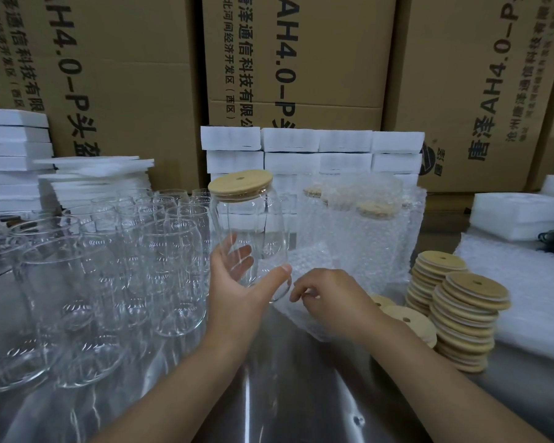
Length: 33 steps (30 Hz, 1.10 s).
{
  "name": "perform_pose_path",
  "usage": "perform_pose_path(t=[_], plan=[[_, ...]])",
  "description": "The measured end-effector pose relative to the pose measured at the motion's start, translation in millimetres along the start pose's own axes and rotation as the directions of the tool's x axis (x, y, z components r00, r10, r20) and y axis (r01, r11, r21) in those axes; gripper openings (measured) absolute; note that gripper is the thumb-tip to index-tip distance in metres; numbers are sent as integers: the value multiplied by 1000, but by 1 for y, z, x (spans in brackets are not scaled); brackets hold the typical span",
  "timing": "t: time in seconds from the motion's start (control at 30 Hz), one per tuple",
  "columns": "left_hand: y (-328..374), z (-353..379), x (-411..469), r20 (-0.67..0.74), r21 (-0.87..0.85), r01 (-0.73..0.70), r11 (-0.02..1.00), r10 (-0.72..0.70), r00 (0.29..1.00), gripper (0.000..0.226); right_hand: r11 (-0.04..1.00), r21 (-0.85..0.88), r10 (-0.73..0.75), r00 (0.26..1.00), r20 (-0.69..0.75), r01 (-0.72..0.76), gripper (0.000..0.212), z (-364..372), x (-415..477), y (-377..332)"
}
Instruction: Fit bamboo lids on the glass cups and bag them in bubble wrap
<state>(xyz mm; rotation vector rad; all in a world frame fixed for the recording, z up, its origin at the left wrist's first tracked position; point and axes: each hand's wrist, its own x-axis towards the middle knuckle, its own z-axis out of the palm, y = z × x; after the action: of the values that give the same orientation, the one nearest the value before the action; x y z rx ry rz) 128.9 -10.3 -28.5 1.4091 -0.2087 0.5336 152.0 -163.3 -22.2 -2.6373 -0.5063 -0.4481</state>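
Bamboo-lidded cylindrical glass cup (250, 231)

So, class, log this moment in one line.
left hand: holds glass cup | bamboo lid: on | right hand: pinches bubble wrap | bagging: pending

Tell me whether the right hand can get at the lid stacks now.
Probably yes: the lid stacks stand just right of the right hand, only loose lids lying between; it pinches bubble wrap, though.

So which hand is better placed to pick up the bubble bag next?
The right hand: it pinches the bubble bag on the table, while the left hand grips the lidded cup.
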Motion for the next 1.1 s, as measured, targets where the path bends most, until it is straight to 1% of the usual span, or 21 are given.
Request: perform_pose_path(t=[0.07, 0.1, 0.13, 0.2, 0.27, 0.3, 0.37, 0.5, 0.57, 0.63, 0.7, 0.77, 0.83, 0.97, 1.1], plan=[[2, 1, -1, -7, -8, -13, 1000, 13, 1000, 86, 987, -156, -31, 999, 9, 32, 31, -2, -2, -2], [3, 2, -3, -5, -18, -17, 1000, 17, 1000, 86, 980, -193, -42, 999, 19, 45, 32, -2, -3, -2], [4, 3, -4, 2, -28, -18, 999, 18, 1000, 87, 977, -205, -52, 998, 33, 58, 37, -1, -4, -1], [7, 4, -8, 24, -43, -14, 999, 15, 1000, 87, 981, -179, -67, 996, 60, 77, 54, 4, -7, -1], [11, 5, -11, 47, -58, -1, 998, 4, 999, 85, 981, -167, -86, 995, 58, 95, 69, 9, -9, -2], [12, 6, -13, 61, -71, 7, 997, -3, 998, 86, 982, -159, -93, 995, 47, 99, 73, 12, -9, -3], [14, 7, -14, 93, -118, 37, 992, -26, 995, 87, 990, -97, -99, 995, 17, 100, 74, 15, -8, -6], [12, 10, -14, 158, -181, 117, 976, -88, 983, 76, 996, 38, -77, 997, -11, 77, 72, 17, -8, -9], [9, 10, -13, 148, -200, 138, 970, -109, 983, 75, 996, 67, -62, 998, -4, 62, 74, 16, -10, -8], [5, 9, -9, 120, -212, 135, 968, -111, 987, 69, 997, 60, -45, 999, 10, 44, 77, 14, -10, -7], [2, 7, -6, 88, -188, 106, 976, -91, 992, 69, 998, 51, -31, 999, 16, 30, 80, 12, -9, -5], [0, 5, -3, 65, -141, 74, 987, -65, 996, 77, 996, 87, -22, 999, 31, 20, 82, 10, -9, -3], [-2, 3, -1, 55, -112, 59, 992, -53, 997, 82, 987, 160, -3, 998, 56, -6, 83, 7, -9, -3], [-7, 0, 0, 80, -73, 53, 996, -47, 996, 79, 958, 279, 30, 994, 105, -58, 82, 2, -8, -7], [-8, -1, 1, 103, -16, 38, 999, -36, 994, 79, 895, 440, 38, 994, 104, -81, 79, 0, -8, -9]])
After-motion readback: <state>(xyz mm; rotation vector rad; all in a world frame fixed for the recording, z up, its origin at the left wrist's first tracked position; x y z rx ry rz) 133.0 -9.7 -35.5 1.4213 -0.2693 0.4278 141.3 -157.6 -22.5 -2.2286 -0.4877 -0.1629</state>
